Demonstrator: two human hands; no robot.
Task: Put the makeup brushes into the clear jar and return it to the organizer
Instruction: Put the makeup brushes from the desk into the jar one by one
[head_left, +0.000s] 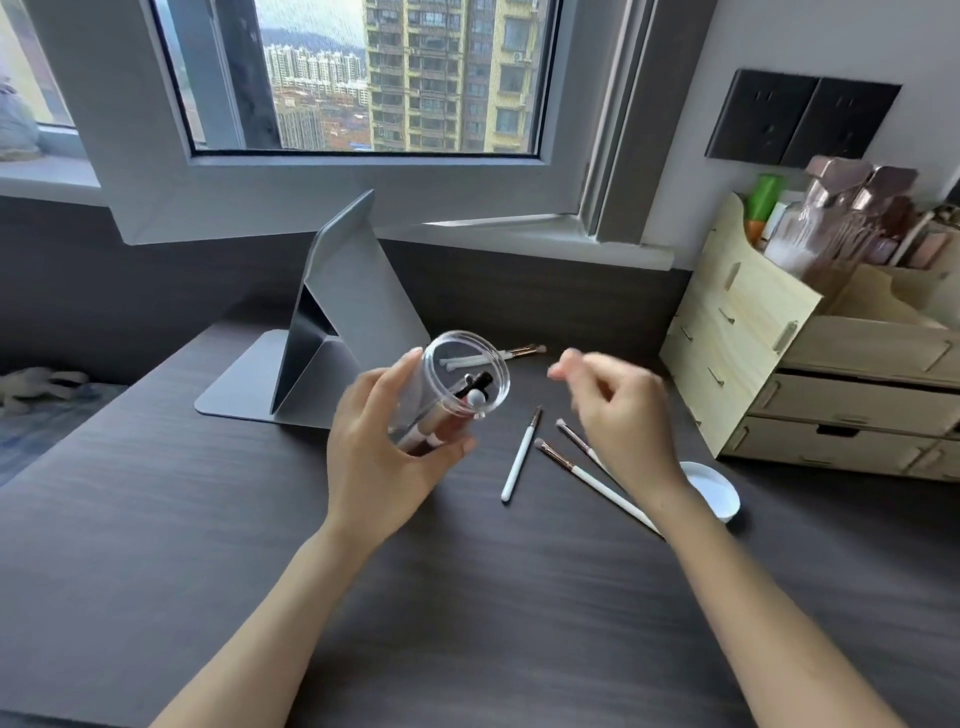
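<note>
My left hand (384, 441) grips the clear jar (457, 382), tilted with its open mouth facing me. Several brushes sit inside it, white and black handles showing. My right hand (618, 415) hovers just right of the jar, blurred, fingers loosely curled and holding nothing. Three white-handled makeup brushes lie on the dark desk: one (519, 457) below the jar, two (587, 478) partly under my right hand. Another brush (524, 351) lies behind the jar. The wooden organizer (737, 332) stands at the right.
A white round lid (714, 488) rests on the desk near the organizer's drawers. A grey folding tablet stand (332, 322) sits behind the jar. The organizer's top holds jars and bottles (831, 228). A window runs along the back wall.
</note>
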